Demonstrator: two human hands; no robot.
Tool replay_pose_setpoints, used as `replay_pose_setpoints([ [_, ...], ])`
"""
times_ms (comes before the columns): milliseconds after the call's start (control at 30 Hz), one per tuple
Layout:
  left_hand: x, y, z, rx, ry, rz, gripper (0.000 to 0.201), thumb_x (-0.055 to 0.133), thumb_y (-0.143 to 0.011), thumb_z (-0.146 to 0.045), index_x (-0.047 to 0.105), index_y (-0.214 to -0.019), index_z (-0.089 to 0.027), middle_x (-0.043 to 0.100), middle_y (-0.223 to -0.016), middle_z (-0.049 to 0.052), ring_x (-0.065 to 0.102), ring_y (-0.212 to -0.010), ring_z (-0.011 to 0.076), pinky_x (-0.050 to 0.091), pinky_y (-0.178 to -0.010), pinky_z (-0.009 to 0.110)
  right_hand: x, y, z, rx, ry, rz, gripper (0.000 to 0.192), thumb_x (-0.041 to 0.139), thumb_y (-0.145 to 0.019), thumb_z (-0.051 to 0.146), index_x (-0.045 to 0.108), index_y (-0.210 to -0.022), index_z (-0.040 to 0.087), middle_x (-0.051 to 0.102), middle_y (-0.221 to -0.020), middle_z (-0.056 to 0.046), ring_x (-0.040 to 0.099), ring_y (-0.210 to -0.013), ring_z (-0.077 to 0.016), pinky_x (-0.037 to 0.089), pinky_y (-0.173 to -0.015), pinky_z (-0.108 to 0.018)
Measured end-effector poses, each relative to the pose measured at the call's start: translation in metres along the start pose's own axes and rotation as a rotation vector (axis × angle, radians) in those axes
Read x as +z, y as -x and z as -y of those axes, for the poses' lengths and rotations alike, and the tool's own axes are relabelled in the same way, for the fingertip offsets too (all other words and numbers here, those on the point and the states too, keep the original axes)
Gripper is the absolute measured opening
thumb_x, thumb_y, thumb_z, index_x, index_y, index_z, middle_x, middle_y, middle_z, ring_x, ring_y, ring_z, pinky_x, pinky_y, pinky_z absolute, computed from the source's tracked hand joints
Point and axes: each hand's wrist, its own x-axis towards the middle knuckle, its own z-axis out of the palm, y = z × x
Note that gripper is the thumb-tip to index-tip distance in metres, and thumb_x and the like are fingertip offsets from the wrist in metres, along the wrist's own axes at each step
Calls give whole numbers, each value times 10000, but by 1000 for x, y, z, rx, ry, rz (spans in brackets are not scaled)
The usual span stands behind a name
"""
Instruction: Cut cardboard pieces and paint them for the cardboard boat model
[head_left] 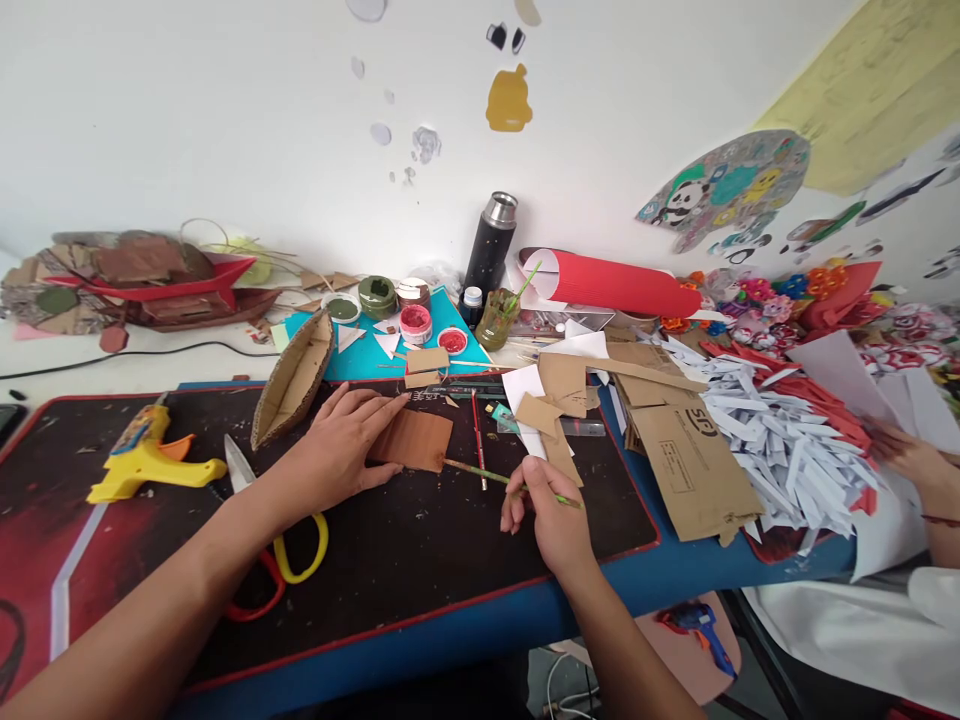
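My left hand (352,440) grips the left end of a small cardboard piece (420,440) painted brown, its fingers along the top edge and its thumb below. In my right hand (551,505) is a thin green-handled paintbrush (491,474), pinched between thumb and fingers. The brush tip meets the lower right corner of the cardboard. Just right of the piece lies a red pencil (478,440). Scissors (300,555) with red and yellow handles lie partly under my left forearm. A boat-shaped cardboard shell (294,380) stands behind my left hand.
A yellow glue gun (154,455) lies at the left. Paint jars (415,322), a cloudy water jar (498,318) and a black thermos (491,245) stand at the back. Cardboard scraps (694,460) and folded paper strips (780,450) cover the right, beside another person's hand (911,465).
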Motion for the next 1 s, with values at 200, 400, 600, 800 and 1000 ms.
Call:
replay_pose_setpoints([
  [200,0,0,-1,-1,-10,8,832,679,-962,-515,443,-1686,-182,681,-1497,177,547,-1445,400,273,-1336,638,8,-1,-2,6,1,32,663,716,-925,832,660,-737,199,530,-472,46,643,-424,-167,463,-425,-235],
  [400,-2,0,-3,-8,-12,10,845,690,-949,-504,434,-1693,-196,692,-1497,165,554,-1447,398,278,-1334,625,9,-2,-1,13,11,38,650,714,-932,821,657,-738,204,538,-469,40,641,-427,-170,456,-421,-232],
  [600,-2,0,-4,-7,0,7,829,691,-950,-506,447,-1685,-209,698,-1491,158,561,-1436,397,298,-1320,630,32,-7,-5,15,20,119,657,678,-948,833,654,-754,205,559,-476,34,640,-431,-161,445,-424,-222],
  [800,1,1,-3,-12,6,-4,833,696,-949,-485,438,-1693,-213,694,-1493,156,549,-1455,391,245,-1348,628,25,-5,-5,-2,36,103,653,683,-953,825,661,-746,206,530,-457,49,629,-418,-158,455,-433,-226],
  [1000,1,0,-2,-20,-3,28,847,710,-937,-489,446,-1687,-197,684,-1508,163,523,-1474,400,210,-1358,635,-5,6,-3,-3,39,-14,637,723,-952,794,671,-726,201,521,-445,48,639,-413,-168,473,-434,-241],
])
